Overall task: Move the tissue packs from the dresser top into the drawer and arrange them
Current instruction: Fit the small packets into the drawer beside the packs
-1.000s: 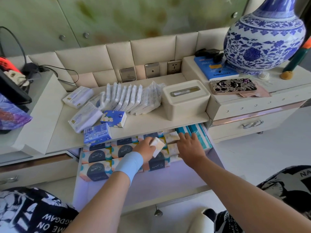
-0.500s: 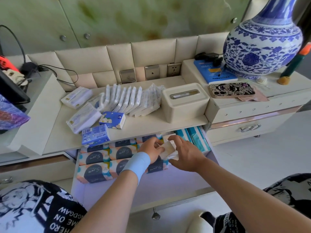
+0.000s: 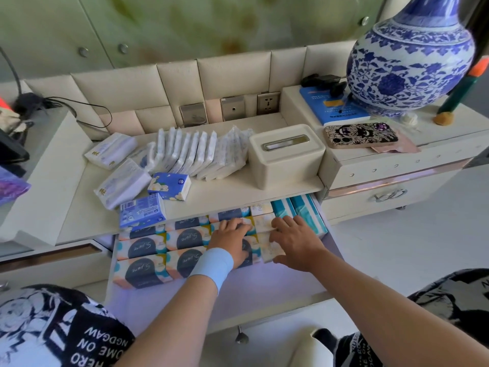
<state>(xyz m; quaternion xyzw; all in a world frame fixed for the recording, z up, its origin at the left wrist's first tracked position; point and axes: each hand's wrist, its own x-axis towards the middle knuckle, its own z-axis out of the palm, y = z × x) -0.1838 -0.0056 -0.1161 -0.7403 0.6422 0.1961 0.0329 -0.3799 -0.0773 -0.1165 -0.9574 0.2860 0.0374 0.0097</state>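
Head view looks down into the open drawer (image 3: 201, 300), where both hands lie flat on the packs. Left hand (image 3: 232, 241), fingers loosely spread, presses on a dark-labelled pack (image 3: 188, 235); at its three o'clock the right hand (image 3: 297, 243), fingers also spread, rests on a pale pack (image 3: 270, 250), with teal packs (image 3: 299, 210) at its twelve o'clock. On the worktop (image 3: 225, 192) at twelve o'clock from the drawer, white packs (image 3: 195, 152) stand in a leaning row, two blue packs (image 3: 143, 211) near its front edge, a tissue box (image 3: 287, 157) at the row's three o'clock.
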